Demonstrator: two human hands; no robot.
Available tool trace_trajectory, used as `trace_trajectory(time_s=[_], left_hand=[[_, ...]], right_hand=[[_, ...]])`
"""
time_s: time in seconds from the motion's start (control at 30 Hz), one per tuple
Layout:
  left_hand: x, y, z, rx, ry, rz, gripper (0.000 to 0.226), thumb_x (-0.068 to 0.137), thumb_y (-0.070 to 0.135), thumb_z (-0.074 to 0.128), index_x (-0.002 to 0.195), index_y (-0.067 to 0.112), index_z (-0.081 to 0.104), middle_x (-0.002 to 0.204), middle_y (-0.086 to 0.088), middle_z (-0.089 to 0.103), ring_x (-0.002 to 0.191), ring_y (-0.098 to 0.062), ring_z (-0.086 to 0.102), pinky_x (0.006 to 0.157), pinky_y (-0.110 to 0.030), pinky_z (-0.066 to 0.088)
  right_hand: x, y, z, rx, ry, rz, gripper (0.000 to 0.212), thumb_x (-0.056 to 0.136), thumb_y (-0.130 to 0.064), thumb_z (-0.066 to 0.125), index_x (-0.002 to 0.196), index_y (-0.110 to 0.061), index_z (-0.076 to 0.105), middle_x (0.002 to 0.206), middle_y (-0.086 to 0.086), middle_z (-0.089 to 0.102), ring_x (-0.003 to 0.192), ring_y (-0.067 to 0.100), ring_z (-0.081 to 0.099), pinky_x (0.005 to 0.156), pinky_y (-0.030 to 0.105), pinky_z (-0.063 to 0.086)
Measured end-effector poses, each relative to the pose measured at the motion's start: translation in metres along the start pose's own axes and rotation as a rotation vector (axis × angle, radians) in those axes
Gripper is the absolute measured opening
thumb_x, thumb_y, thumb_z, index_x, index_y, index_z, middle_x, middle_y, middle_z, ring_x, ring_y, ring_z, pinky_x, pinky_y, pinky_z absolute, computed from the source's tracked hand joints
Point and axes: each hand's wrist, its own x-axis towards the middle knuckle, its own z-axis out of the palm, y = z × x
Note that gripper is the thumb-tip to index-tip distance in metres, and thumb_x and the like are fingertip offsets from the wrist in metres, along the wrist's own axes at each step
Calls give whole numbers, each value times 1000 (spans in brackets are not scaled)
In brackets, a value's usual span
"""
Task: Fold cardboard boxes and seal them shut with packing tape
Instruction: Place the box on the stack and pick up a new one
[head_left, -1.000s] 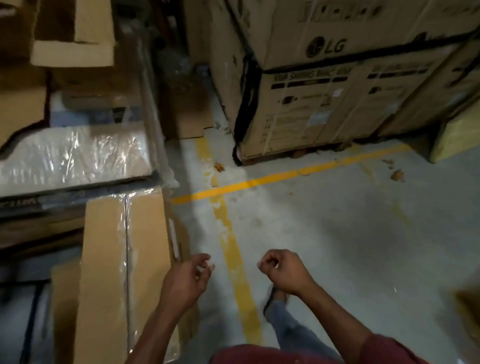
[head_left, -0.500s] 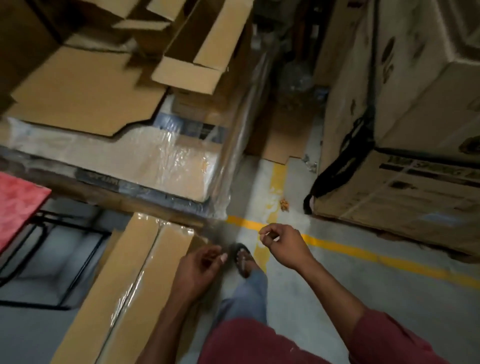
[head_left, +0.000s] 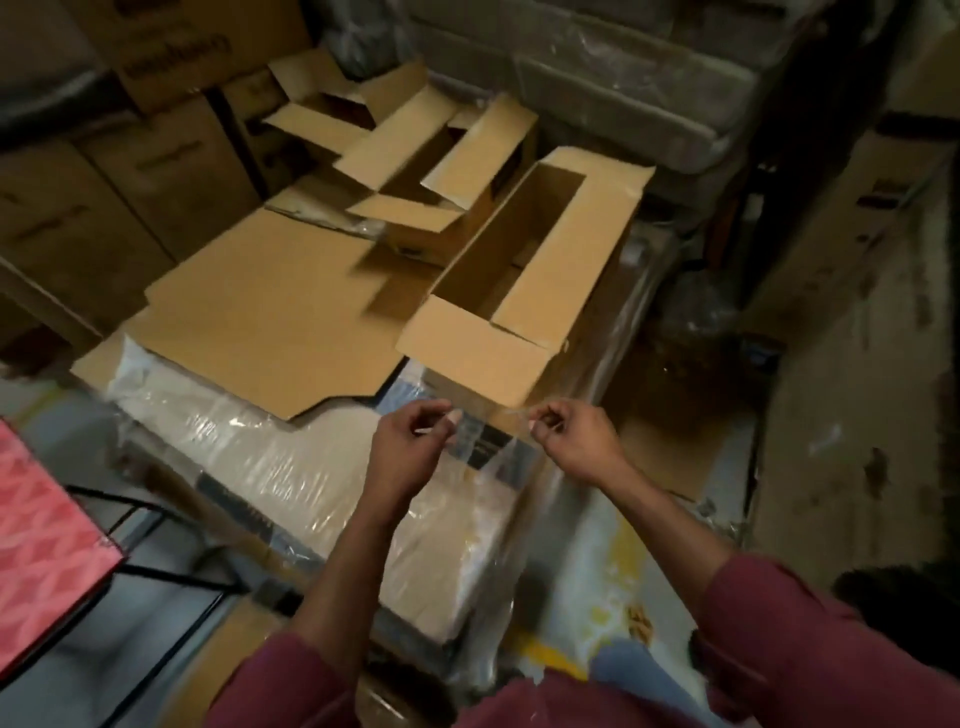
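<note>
A long open cardboard box (head_left: 524, 270) lies on a plastic-wrapped stack (head_left: 291, 467), its flaps spread outward. Just below its near flap I hold a strip of clear packing tape (head_left: 480, 436) stretched between both hands. My left hand (head_left: 410, 447) pinches the strip's left end with curled fingers. My right hand (head_left: 571, 436) pinches the right end. Behind the long box sit two more open boxes (head_left: 415, 156). A flat cardboard sheet (head_left: 270, 312) lies to the left of the long box.
Closed cartons (head_left: 130, 171) are stacked at the back left and a tall one (head_left: 857, 312) at the right. A red patterned surface on a black metal frame (head_left: 47, 551) stands at the lower left. Yellow floor marking (head_left: 618, 577) shows below my right arm.
The view has swung from the floor up to the wrapped stack with the open boxes. Both hands rose and moved apart, and the tape strip between them is now visible by the long box.
</note>
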Motion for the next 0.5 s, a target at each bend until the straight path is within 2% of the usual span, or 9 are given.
trace_trajectory(time_s=[0.07, 0.1, 0.13, 0.2, 0.27, 0.3, 0.33, 0.43, 0.5], left_hand=[[74, 4, 5, -125, 109, -129, 10, 96, 25, 76, 106, 23, 74, 106, -9, 77, 91, -21, 73, 68, -28, 59], [77, 2, 12, -146, 140, -212, 22, 94, 32, 78, 112, 22, 71, 115, -11, 74, 96, -23, 70, 76, -36, 61], [132, -2, 14, -171, 226, -269, 43, 89, 43, 81, 122, 21, 66, 125, -12, 70, 103, -25, 67, 88, -45, 61], [161, -2, 24, -45, 293, -380, 83, 77, 66, 82, 141, 21, 53, 142, -13, 57, 123, -33, 59, 104, -53, 52], [230, 4, 28, 127, 363, -398, 93, 78, 74, 75, 150, 22, 46, 152, -14, 45, 138, -39, 44, 111, -53, 44], [232, 17, 32, 273, 360, -363, 91, 80, 75, 72, 149, 23, 46, 153, -13, 43, 141, -38, 40, 111, -53, 41], [288, 21, 31, 340, 405, -370, 88, 80, 77, 70, 146, 23, 48, 151, -12, 45, 140, -37, 41, 109, -53, 42], [356, 44, 38, 525, 253, -393, 82, 73, 84, 69, 125, 22, 57, 124, -6, 59, 119, -32, 56, 92, -46, 50], [369, 49, 48, 674, 114, -412, 68, 77, 76, 73, 114, 21, 55, 107, -2, 58, 106, -28, 60, 80, -40, 47]], right_hand=[[90, -26, -10, -97, -32, -86, 17, 93, -21, 65, 105, -25, 76, 100, -5, 76, 95, 15, 70, 80, 26, 52], [100, -27, -15, -120, -36, -92, 18, 93, -21, 65, 107, -24, 76, 102, -5, 76, 97, 16, 70, 82, 27, 51], [163, -43, -20, -166, -39, -117, 20, 93, -22, 65, 109, -23, 76, 104, -5, 75, 98, 17, 69, 82, 27, 51], [209, -55, -34, -198, -38, -137, 19, 93, -24, 65, 109, -26, 75, 104, -7, 73, 97, 17, 68, 79, 25, 48], [301, -80, -37, -255, -37, -204, 18, 93, -25, 67, 109, -29, 74, 103, -8, 72, 96, 16, 68, 79, 27, 51], [311, -86, -42, -260, -23, -213, 20, 93, -25, 67, 111, -29, 73, 104, -7, 72, 98, 17, 69, 80, 29, 54], [383, -109, -32, -314, -47, -263, 23, 92, -25, 68, 115, -29, 72, 107, -5, 73, 101, 18, 69, 81, 31, 56], [475, -148, -14, -464, -84, -361, 49, 90, -32, 74, 137, -27, 60, 128, 1, 67, 120, 24, 62, 95, 40, 56], [504, -160, -9, -623, -85, -415, 66, 90, -38, 75, 147, -24, 45, 141, 6, 58, 128, 30, 53, 101, 47, 51]])
